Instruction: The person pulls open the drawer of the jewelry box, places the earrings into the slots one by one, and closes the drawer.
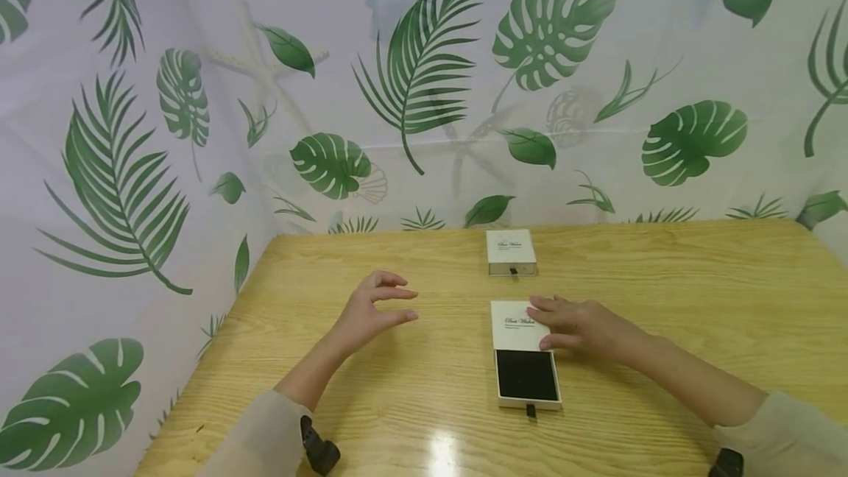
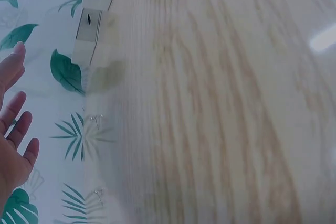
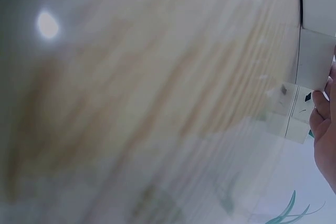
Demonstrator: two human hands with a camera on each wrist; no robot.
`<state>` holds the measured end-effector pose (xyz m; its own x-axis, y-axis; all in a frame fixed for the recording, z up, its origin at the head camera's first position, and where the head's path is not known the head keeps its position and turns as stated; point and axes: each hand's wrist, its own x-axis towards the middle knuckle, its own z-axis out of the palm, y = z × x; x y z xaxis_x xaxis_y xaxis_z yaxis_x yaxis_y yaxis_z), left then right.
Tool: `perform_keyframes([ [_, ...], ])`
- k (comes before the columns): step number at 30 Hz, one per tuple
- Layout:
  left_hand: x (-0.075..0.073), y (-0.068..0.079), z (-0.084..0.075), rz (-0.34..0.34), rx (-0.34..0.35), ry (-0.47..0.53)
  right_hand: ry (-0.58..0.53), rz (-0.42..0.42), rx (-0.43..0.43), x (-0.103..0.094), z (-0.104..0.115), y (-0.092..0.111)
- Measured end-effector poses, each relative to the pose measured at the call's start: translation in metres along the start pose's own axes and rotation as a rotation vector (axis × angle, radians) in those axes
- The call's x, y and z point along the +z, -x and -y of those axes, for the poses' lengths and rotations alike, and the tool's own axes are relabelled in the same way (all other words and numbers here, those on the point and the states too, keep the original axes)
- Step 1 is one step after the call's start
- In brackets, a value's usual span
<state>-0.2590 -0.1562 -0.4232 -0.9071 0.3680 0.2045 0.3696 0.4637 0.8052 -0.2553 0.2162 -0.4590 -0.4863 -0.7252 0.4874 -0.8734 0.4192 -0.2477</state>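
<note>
A white slide-out gift box (image 1: 509,336) with dark lettering lies on the table, its drawer (image 1: 528,375) pulled out toward me. Black padding lines the drawer, and a small black pull tab (image 1: 531,411) hangs from its front. My right hand (image 1: 589,326) touches the right side of the box's sleeve, its fingers fairly straight over the top edge. In the right wrist view the right hand (image 3: 324,124) shows only partly beside the box. To the left of the box, my left hand (image 1: 371,308) hovers over the table, thumb and fingers apart, holding nothing.
A second white box (image 1: 510,249), closed, stands behind the first one near the table's back edge. The wooden table (image 1: 424,389) meets a leaf-printed cloth (image 1: 424,94) at the back and left. Light glares off the tabletop near the front.
</note>
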Motion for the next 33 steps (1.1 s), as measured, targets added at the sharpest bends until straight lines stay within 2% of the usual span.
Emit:
perform_keyframes([
  [8, -0.006, -0.003, 0.018, -0.007, -0.052, 0.016, -0.03, 0.01, 0.012, -0.001, 0.0, 0.0],
  [12, -0.007, -0.005, 0.024, 0.008, -0.029, -0.021, -0.044, 0.017, 0.036, -0.003, 0.002, 0.0],
  [17, -0.008, -0.008, 0.03, 0.033, -0.019, -0.152, -0.058, 0.032, 0.066, -0.003, 0.003, 0.0],
  [22, -0.007, -0.009, 0.035, 0.059, -0.026, -0.362, -0.074, 0.043, 0.09, -0.001, 0.002, 0.001],
  [25, -0.007, -0.009, 0.037, 0.084, 0.014, -0.49, -0.069, 0.038, 0.085, -0.001, 0.002, 0.001],
  [27, -0.007, -0.009, 0.038, 0.096, 0.042, -0.542, -0.06, 0.034, 0.078, 0.0, 0.001, 0.002],
  [33, -0.005, -0.011, 0.042, 0.11, 0.12, -0.624, -0.048, 0.025, 0.066, -0.001, 0.001, 0.003],
])
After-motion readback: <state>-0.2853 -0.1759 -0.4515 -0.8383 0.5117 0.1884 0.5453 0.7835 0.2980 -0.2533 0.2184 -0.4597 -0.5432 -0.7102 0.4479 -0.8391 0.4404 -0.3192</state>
